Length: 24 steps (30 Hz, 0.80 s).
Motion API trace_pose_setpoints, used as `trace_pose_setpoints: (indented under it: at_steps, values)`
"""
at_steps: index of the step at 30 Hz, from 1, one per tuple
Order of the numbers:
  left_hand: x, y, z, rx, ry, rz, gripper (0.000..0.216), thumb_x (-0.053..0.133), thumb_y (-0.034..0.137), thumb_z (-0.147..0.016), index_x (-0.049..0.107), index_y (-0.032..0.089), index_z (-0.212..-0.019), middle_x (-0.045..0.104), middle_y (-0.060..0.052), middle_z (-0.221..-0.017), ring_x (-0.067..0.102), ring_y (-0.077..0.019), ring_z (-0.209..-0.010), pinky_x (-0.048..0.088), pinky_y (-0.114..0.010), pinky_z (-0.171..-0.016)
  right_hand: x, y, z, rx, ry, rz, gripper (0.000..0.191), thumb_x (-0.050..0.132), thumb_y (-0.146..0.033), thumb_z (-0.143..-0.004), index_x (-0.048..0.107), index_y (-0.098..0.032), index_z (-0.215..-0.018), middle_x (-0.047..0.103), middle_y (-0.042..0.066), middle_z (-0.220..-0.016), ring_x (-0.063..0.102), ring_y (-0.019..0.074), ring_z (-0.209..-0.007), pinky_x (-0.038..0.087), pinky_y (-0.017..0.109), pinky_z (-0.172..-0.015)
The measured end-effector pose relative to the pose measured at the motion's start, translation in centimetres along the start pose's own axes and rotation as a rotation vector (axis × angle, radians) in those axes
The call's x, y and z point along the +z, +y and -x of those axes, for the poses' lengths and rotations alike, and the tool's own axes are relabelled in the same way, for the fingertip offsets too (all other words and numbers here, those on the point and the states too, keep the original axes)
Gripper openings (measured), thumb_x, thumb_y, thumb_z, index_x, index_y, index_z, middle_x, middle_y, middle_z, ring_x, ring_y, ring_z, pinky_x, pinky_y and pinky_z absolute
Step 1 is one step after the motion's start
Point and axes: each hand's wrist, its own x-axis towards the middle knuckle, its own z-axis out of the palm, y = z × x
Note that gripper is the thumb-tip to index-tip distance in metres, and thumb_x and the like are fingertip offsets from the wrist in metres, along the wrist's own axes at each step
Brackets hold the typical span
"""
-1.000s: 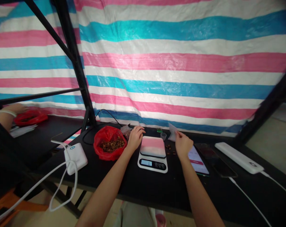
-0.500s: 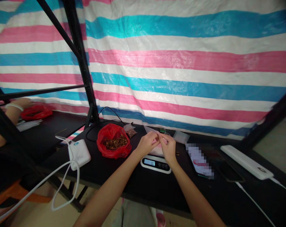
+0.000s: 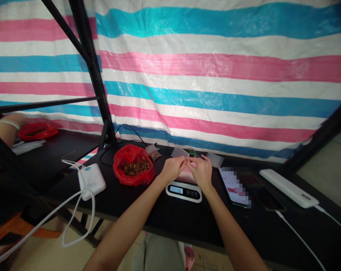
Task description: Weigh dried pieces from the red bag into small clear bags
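Observation:
My left hand (image 3: pixel 172 169) and my right hand (image 3: pixel 201 170) meet above the white kitchen scale (image 3: pixel 184 191), fingers pinched on a small clear plastic bag (image 3: pixel 179 153) held between them. The scale's pink-lit platform is mostly hidden behind my hands; its display faces me. A red plastic bag of brown dried bits (image 3: pixel 133 169) lies open just left of my left hand. A small filled clear bag (image 3: pixel 154 152) lies behind it.
More clear bags (image 3: pixel 215 159) lie behind my right hand. Two phones (image 3: pixel 235 186) lie right of the scale, then a white power bank (image 3: pixel 289 187) with cable. Another white power bank (image 3: pixel 90 180) lies left. A second person's arm (image 3: pixel 5 131) and red bag (image 3: pixel 37 130) are far left.
My hands came together over the scale: the right hand brought the clear bag in from the right, and the left hand left the scale's corner to pinch it too.

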Motion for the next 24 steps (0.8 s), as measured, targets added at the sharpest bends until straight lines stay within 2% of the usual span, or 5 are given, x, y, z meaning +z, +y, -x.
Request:
trace_pose_setpoints:
  at_steps: [5,11,18,22,24]
  values:
    - [-0.2,-0.8,0.0,-0.083,0.105,-0.088,0.017,0.044,0.024,-0.084,0.056,0.018,-0.073,0.063,-0.002,-0.063,0.058,-0.0144,-0.06,0.032,-0.023,-0.054,-0.1,0.4,0.1,-0.004,0.026,0.093,0.024,0.047,-0.028,-0.084,0.07,-0.022,-0.082,0.072,0.002,-0.076,0.064,0.0167,-0.072,0.03,0.035,-0.088]
    - [0.0,-1.2,-0.2,-0.103,0.124,-0.04,0.015,0.047,0.029,-0.083,0.053,0.02,-0.073,0.056,0.001,-0.058,0.053,-0.0129,-0.056,0.031,-0.022,-0.053,-0.4,-0.3,0.0,0.03,-0.045,-0.06,0.019,0.05,-0.032,-0.082,0.066,-0.023,-0.083,0.072,-0.001,-0.074,0.064,0.0144,-0.067,0.034,0.031,-0.08]
    - [0.7,-0.6,-0.3,0.023,0.135,0.151,0.012,0.047,0.018,-0.081,0.047,0.019,-0.069,0.053,0.001,-0.071,0.051,-0.0123,-0.069,0.037,-0.022,-0.061,0.5,-0.5,0.2,0.134,-0.035,-0.173,0.013,0.054,-0.032,-0.079,0.062,-0.024,-0.083,0.071,-0.002,-0.073,0.066,0.0162,-0.065,0.043,0.028,-0.07]
    - [0.8,-0.3,-0.1,-0.032,0.144,0.197,0.004,0.047,0.024,-0.083,0.047,0.02,-0.083,0.054,0.001,-0.075,0.052,-0.0126,-0.069,0.04,-0.023,-0.061,0.4,-0.1,0.1,0.163,-0.032,-0.244,0.012,0.053,-0.031,-0.077,0.062,-0.023,-0.08,0.07,-0.001,-0.077,0.065,0.0169,-0.065,0.045,0.028,-0.067]
    - [0.9,-0.3,0.0,0.002,0.123,0.211,0.011,0.043,0.021,-0.085,0.047,0.019,-0.095,0.056,-0.001,-0.083,0.055,-0.0128,-0.073,0.042,-0.023,-0.065,0.4,0.0,0.1,0.142,-0.045,-0.317,0.015,0.053,-0.034,-0.078,0.061,-0.022,-0.08,0.069,0.0,-0.078,0.064,0.0161,-0.062,0.046,0.028,-0.067]
